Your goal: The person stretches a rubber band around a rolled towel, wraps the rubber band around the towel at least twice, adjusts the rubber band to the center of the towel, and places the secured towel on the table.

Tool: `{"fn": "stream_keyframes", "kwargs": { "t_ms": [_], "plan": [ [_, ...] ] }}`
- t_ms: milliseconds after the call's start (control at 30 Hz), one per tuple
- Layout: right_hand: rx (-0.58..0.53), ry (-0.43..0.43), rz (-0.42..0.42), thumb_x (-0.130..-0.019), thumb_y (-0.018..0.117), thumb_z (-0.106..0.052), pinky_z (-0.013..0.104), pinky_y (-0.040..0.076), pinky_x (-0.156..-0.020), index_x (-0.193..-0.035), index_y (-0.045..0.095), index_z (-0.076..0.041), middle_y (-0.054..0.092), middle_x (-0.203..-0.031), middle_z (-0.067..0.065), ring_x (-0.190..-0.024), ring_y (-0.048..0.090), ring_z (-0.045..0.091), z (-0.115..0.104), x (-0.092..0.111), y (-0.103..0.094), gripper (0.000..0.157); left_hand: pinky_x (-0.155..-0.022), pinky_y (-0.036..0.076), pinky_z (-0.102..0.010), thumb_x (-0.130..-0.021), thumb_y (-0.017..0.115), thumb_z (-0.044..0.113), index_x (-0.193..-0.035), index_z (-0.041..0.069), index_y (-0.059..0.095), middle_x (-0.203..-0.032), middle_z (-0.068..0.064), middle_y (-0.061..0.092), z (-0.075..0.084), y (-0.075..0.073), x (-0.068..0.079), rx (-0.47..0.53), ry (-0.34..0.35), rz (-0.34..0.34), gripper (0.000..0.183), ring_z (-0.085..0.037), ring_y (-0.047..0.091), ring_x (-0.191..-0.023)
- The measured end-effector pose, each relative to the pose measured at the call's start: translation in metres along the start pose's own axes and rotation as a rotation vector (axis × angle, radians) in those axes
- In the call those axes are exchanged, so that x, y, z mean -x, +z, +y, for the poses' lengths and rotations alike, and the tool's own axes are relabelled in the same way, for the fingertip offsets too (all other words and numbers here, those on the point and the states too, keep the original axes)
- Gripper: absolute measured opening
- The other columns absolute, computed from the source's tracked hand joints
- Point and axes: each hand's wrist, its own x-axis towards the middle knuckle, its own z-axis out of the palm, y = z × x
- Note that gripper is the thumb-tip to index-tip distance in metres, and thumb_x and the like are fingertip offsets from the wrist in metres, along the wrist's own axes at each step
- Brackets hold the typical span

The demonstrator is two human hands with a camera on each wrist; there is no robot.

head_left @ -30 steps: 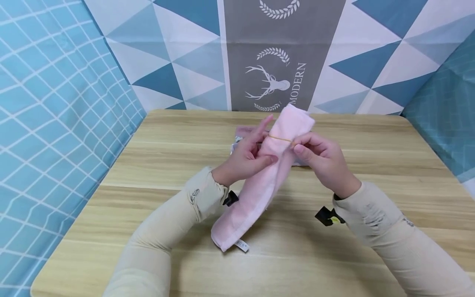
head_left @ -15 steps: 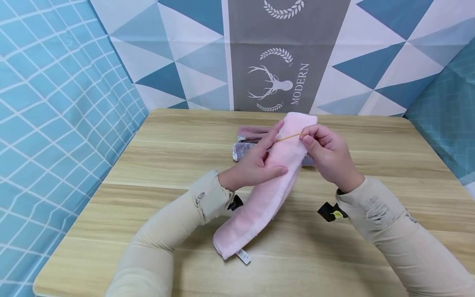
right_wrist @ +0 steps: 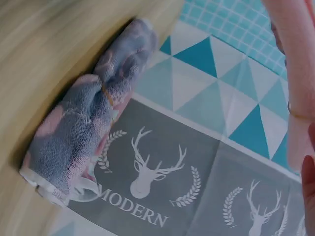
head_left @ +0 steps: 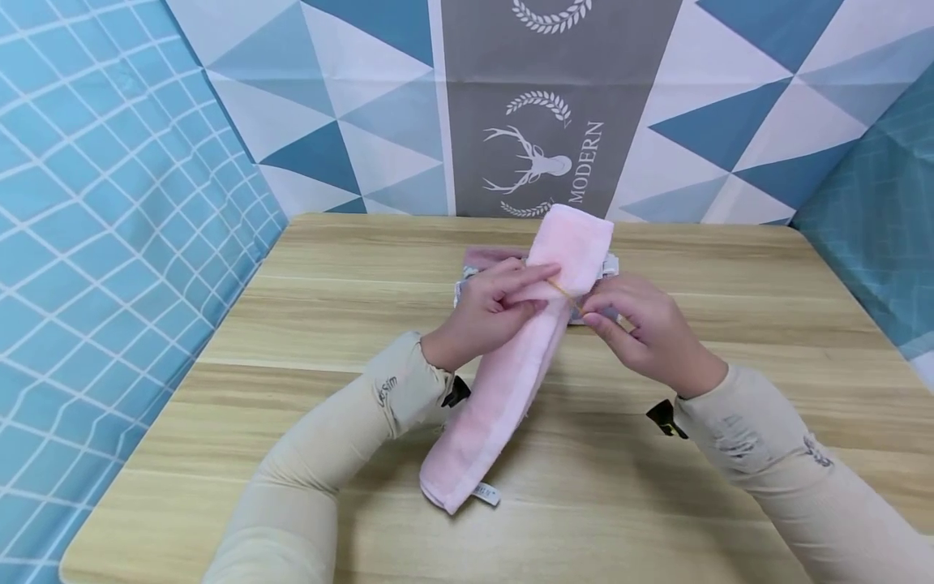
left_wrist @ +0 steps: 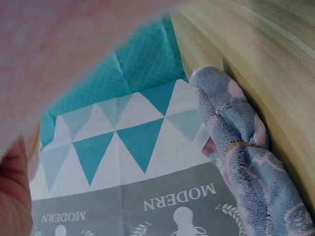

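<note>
A long, rolled pink towel (head_left: 503, 381) slants up from near the front of the table in the head view, with a white label at its lower end. My left hand (head_left: 492, 308) grips its upper part, thumb and fingers lying across the front. A thin tan rubber band (head_left: 560, 287) crosses the towel below its upper end. At the towel's right edge my right hand (head_left: 649, 328) pinches the band between thumb and forefinger, drawing it out slightly. In the right wrist view the pink towel (right_wrist: 301, 73) shows at the right, with the band on it.
Behind the pink towel lies a rolled grey-blue and pink patterned towel (right_wrist: 64, 132), mostly hidden in the head view. A tan rubber band (right_wrist: 107, 94) cinches its middle. The wooden table (head_left: 292, 324) ends at a patterned backdrop (head_left: 387, 122).
The right hand, pinching the band, has moved down along the towel's right edge. The towel's upper end has tipped left, and the left forefinger now lies across the front by the band.
</note>
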Motion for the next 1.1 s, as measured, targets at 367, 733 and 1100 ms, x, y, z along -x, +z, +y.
{"fn": "stream_keyframes", "kwargs": {
  "t_ms": [367, 733, 1100],
  "plan": [
    [0.568, -0.150, -0.084, -0.097, 0.042, 0.000, 0.022, 0.023, -0.037, -0.098, 0.070, 0.005, 0.037, -0.057, 0.005, -0.045, 0.026, 0.011, -0.027, 0.013, -0.002, 0.029, -0.066, 0.049, -0.027, -0.076, 0.062, -0.014, -0.098, -0.008, 0.071, -0.086, -0.021, 0.068, -0.007, -0.010, -0.008, -0.260, 0.042, 0.116, 0.025, -0.028, 0.060, -0.075],
    [0.646, 0.037, -0.167, -0.074, 0.065, 0.007, 0.032, 0.034, -0.043, -0.067, 0.062, 0.012, 0.043, -0.062, 0.013, -0.052, 0.036, 0.021, -0.033, 0.011, 0.004, 0.009, -0.056, 0.046, -0.025, -0.078, 0.069, -0.008, -0.098, -0.006, 0.073, -0.087, -0.020, 0.067, -0.002, -0.021, -0.017, -0.355, 0.064, 0.102, 0.021, -0.024, 0.057, -0.068],
    [0.492, -0.107, 0.128, -0.099, 0.043, -0.007, 0.055, 0.039, -0.076, -0.081, 0.063, 0.012, 0.053, -0.100, 0.028, -0.079, 0.051, 0.039, 0.002, 0.022, 0.028, 0.032, -0.058, 0.047, -0.028, -0.078, 0.070, -0.006, -0.101, -0.004, 0.073, -0.086, -0.020, 0.066, -0.011, -0.029, -0.019, -0.463, 0.024, 0.095, 0.023, -0.026, 0.057, -0.068]
  ]
}}
